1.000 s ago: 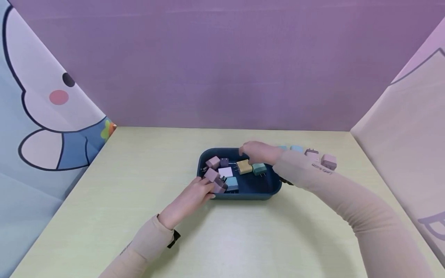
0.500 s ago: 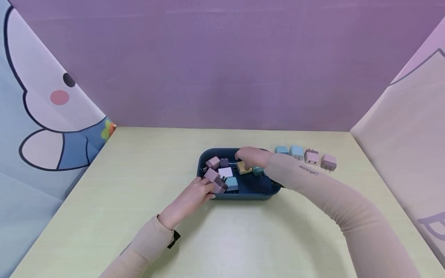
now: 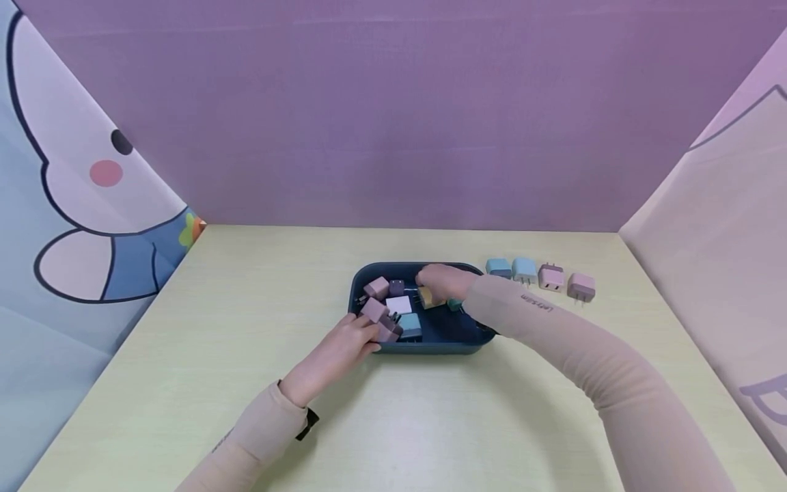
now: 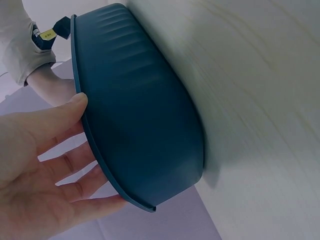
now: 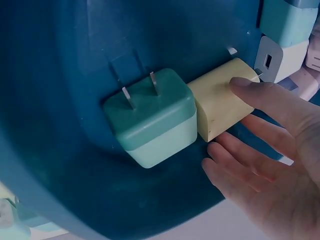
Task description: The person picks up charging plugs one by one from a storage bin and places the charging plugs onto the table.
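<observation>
A dark blue plastic tray (image 3: pixel 449 348) with rounded corners sits on the table, several plug-in chargers inside. My left hand (image 3: pixel 344 342) grips its near-left rim, the thumb on the outer edge in the left wrist view. Beside those fingers lie pink chargers (image 3: pixel 374 309). Inside the tray, my right hand (image 5: pixel 270 145) holds a yellow charger (image 5: pixel 220 97) between thumb and fingers. Against it rests a two-tone green charger (image 5: pixel 155 117), prongs up. A white charger (image 3: pixel 399 305), a blue charger (image 3: pixel 410 324) and a dark purple charger (image 3: pixel 396 288) lie further left in the tray.
Right of the tray, a row of chargers stands on the pale table (image 3: pixel 246 294): a blue one (image 3: pixel 499 267), a light blue one (image 3: pixel 525 268) and two pink-purple ones, the outermost (image 3: pixel 581 286) farthest right. A purple backdrop (image 3: pixel 406 137) rises behind the table.
My right hand has moved left and slightly down in the tray, from above the green and yellow chargers onto the yellow one. The left hand has kept its place on the rim.
</observation>
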{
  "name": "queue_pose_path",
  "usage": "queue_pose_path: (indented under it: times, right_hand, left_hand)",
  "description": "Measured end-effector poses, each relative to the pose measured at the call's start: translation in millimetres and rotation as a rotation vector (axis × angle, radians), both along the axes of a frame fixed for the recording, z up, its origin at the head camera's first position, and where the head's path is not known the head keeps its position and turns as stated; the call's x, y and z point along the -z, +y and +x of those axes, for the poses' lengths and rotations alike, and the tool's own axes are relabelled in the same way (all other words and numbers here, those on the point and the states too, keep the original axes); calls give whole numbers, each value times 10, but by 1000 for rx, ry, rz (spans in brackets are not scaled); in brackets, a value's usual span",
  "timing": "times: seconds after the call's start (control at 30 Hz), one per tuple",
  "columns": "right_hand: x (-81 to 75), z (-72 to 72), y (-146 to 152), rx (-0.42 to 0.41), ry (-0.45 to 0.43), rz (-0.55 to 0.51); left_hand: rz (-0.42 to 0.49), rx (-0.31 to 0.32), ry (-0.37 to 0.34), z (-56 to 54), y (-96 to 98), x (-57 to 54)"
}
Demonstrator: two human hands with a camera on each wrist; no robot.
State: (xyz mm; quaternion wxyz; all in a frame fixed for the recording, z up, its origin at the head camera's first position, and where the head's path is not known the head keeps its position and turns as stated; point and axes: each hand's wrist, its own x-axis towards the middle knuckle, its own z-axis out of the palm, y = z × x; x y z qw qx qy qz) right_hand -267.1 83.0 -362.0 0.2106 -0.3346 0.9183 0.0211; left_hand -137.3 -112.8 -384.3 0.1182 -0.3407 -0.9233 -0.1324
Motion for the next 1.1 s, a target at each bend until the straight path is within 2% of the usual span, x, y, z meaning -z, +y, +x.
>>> queue_pose_path:
  times: [0.3, 0.43, 0.77, 0.87, 1.07, 1.1]
  right_hand:
    - [50, -8, -44, -88, 67, 32]
    - [71, -15, -80, -72, 54, 48]
    - [87, -18, -114, 17, -41, 62]
    - [88, -33, -101, -2, -40, 64]
    - [-10, -44, -86, -16, -39, 75]
    - [-47, -30, -91, 3, -41, 82]
  left_hand:
    - [-5, 6, -12, 4, -6, -12]
    - [-12, 3, -24, 7, -9, -15]
    - [-6, -2, -52, 6, -7, -18]
    - [-4, -4, -60, 3, -6, -16]
    - [-6, -7, -61, 8, -11, -27]
    - [-7, -8, -60, 10, -12, -31]
